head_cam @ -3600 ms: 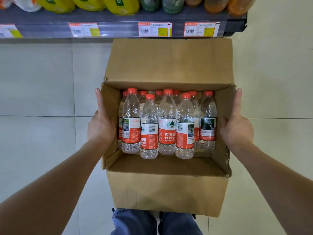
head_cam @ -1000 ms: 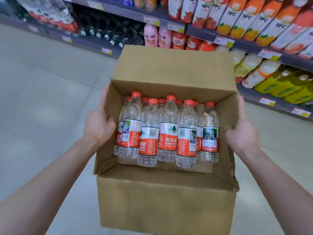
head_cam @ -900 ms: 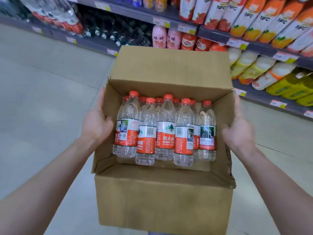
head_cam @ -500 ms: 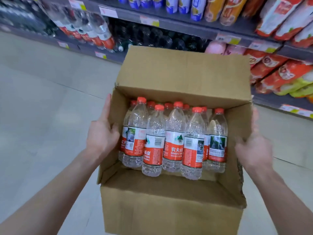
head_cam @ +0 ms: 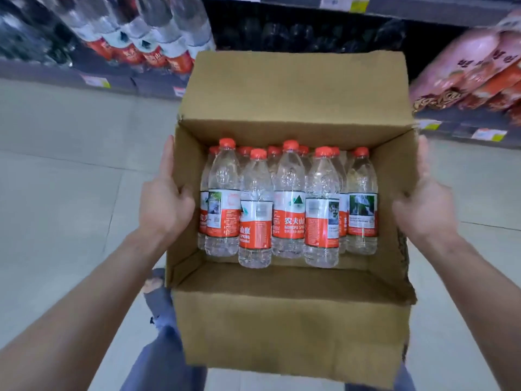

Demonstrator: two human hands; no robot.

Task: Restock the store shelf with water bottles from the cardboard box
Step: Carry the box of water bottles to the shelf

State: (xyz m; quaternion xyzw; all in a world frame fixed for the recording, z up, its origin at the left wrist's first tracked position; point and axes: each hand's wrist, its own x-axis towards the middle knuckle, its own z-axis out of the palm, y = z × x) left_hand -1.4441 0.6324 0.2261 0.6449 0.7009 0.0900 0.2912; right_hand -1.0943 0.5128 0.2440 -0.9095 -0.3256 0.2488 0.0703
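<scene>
The box (head_cam: 290, 320) hung between the hands, the left hand (head_cam: 165, 204) gripping its left wall and the right hand (head_cam: 425, 210) its right wall, one flap raised at the far side and another folded down at the near side. Inside, the bottles (head_cam: 287, 204) stood in rows, crowded against the far wall. Beyond the box ran the shelf (head_cam: 93, 80), with shelved bottles (head_cam: 146, 38) to the left and packs (head_cam: 473, 71) to the right, and the floor (head_cam: 56, 165) lay beneath.
</scene>
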